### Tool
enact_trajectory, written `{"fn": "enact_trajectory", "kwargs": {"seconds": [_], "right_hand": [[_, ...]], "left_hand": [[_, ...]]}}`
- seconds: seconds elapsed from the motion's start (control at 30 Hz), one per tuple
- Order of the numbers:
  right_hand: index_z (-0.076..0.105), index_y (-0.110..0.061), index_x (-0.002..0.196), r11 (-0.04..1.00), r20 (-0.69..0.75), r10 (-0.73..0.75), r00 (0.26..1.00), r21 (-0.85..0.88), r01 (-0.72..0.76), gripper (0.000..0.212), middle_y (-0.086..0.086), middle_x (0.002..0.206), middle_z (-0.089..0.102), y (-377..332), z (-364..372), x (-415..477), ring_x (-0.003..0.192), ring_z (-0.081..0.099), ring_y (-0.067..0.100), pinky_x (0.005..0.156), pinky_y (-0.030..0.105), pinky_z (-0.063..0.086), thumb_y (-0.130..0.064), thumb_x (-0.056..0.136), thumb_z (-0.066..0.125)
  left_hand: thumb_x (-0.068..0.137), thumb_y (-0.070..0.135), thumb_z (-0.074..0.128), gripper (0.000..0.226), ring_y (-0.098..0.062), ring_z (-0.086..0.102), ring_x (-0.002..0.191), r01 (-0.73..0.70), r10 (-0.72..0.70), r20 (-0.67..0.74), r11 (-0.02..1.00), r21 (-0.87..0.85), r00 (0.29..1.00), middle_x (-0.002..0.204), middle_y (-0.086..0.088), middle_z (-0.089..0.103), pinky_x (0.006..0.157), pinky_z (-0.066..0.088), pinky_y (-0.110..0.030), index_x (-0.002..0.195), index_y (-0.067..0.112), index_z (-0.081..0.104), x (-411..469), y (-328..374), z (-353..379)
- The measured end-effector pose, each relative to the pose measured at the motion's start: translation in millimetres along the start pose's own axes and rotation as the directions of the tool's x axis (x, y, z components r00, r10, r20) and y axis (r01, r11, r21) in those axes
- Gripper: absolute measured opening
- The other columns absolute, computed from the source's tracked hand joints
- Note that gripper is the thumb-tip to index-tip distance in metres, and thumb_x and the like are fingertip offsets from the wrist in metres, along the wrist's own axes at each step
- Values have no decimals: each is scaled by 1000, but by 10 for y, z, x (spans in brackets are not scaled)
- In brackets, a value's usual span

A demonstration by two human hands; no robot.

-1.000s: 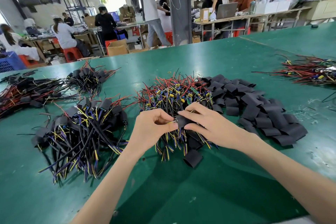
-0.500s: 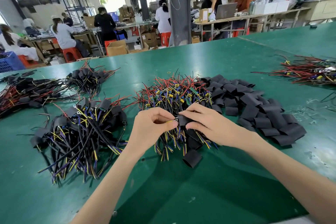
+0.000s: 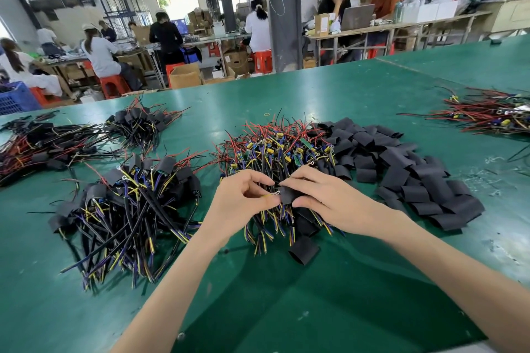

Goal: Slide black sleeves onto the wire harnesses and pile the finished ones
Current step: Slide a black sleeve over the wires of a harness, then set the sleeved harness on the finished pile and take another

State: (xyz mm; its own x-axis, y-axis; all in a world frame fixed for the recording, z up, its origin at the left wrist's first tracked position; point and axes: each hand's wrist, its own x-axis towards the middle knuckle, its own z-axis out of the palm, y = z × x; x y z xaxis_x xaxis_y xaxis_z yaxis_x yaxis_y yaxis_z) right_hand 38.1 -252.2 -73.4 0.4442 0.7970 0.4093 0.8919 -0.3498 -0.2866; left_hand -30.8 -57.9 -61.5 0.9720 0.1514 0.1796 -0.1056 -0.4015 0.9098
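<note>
My left hand [image 3: 243,200] pinches the yellow wire end with a ring terminal of a wire harness [image 3: 272,195]. My right hand [image 3: 324,203] grips a black sleeve [image 3: 288,195] over that harness, right against the left fingers. Both hands hover above the heap of unsleeved harnesses [image 3: 275,152] with red, yellow and blue wires. To the right lies the pile of loose black sleeves [image 3: 401,169]. One sleeve [image 3: 304,249] lies alone near the front. At the left sits the pile of sleeved harnesses [image 3: 129,203].
The green table [image 3: 286,295] also carries more sleeved bundles at far left [image 3: 37,146] and back left [image 3: 140,123], and a red-wire heap at the right edge [image 3: 493,114]. Several people work at benches beyond the table.
The hands stay together in the same place; the sleeve has shifted slightly along the wire. A standing person has reappeared behind the pillar in the background.
</note>
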Motion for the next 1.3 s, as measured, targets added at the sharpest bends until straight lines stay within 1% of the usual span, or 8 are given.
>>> {"fn": "enact_trajectory", "kwargs": {"seconds": [0.2, 0.3, 0.47, 0.6, 0.73, 0.87, 1.13, 1.3], "right_hand": [[49, -7, 133, 1000, -57, -6, 998, 29, 8, 39, 6, 124, 49, -29, -18, 13, 108, 49, 17, 98, 29, 38, -18, 96, 50], [47, -4, 135, 1000, -186, 4, 982, -17, -7, 43, 12, 131, 47, -20, -61, 20, 119, 43, 19, 106, 28, 31, -18, 95, 51], [47, -6, 134, 954, -442, 157, 883, -163, -251, 43, 14, 129, 50, 192, -189, 19, 117, 46, 32, 98, 44, 37, -22, 94, 47], [46, -1, 131, 829, -497, 373, 784, -201, -522, 43, 20, 123, 49, 431, -211, -18, 109, 46, 39, 90, 46, 38, -3, 88, 54], [43, -8, 134, 669, -287, 590, 755, -351, -655, 53, 18, 127, 42, 667, -237, -108, 113, 41, 37, 89, 44, 39, -1, 83, 54], [41, -16, 135, 655, -124, 643, 755, -422, -627, 43, 13, 128, 42, 765, -168, -141, 116, 41, 33, 90, 43, 42, -13, 93, 50], [44, -25, 135, 737, -82, 580, 810, -371, -565, 37, 6, 125, 45, 825, -46, -112, 114, 41, 29, 88, 39, 37, -17, 99, 40], [46, -27, 134, 735, -52, 581, 812, -396, -551, 36, 6, 126, 46, 832, -14, -107, 115, 41, 28, 90, 39, 36, -19, 99, 39]], "left_hand": [[84, 4, 68, 19, -9, 48, 46, -36, 37, 95, 999, -14, 995, 65, 7, 64, 49, 42, -20, 90, 23, 68, -14, 41, -29], [86, 6, 64, 22, -10, 49, 44, -167, 180, -114, 979, 116, 977, 58, 8, 58, 51, 40, -18, 98, 24, 65, -7, 99, -105], [92, 11, 56, 28, -27, 62, 68, -257, 483, -534, 859, 443, 693, 72, -5, 61, 72, 49, -37, 118, 20, 56, 34, 144, -643], [91, 6, 47, 30, -35, 52, 83, 40, 500, -674, 787, 616, 544, 85, -19, 56, 77, 39, -41, 116, 12, 62, 50, -66, -1042], [87, 7, 49, 31, -45, 50, 99, 383, 250, -729, 718, 581, 637, 99, -28, 61, 85, 42, -47, 115, 12, 63, 70, -338, -1173], [84, 16, 56, 32, -43, 40, 111, 494, 223, -777, 661, 564, 589, 116, -26, 49, 90, 34, -49, 114, 13, 63, 89, -387, -1093], [79, 20, 53, 29, -32, 42, 119, 202, 598, -503, 499, 843, 624, 128, -11, 52, 98, 25, -44, 103, 14, 68, 114, -295, -860], [86, 32, 50, 34, -25, 39, 131, 262, 327, -422, 434, 862, 846, 138, -8, 50, 110, 16, -43, 104, 13, 72, 126, -423, -835]]}}
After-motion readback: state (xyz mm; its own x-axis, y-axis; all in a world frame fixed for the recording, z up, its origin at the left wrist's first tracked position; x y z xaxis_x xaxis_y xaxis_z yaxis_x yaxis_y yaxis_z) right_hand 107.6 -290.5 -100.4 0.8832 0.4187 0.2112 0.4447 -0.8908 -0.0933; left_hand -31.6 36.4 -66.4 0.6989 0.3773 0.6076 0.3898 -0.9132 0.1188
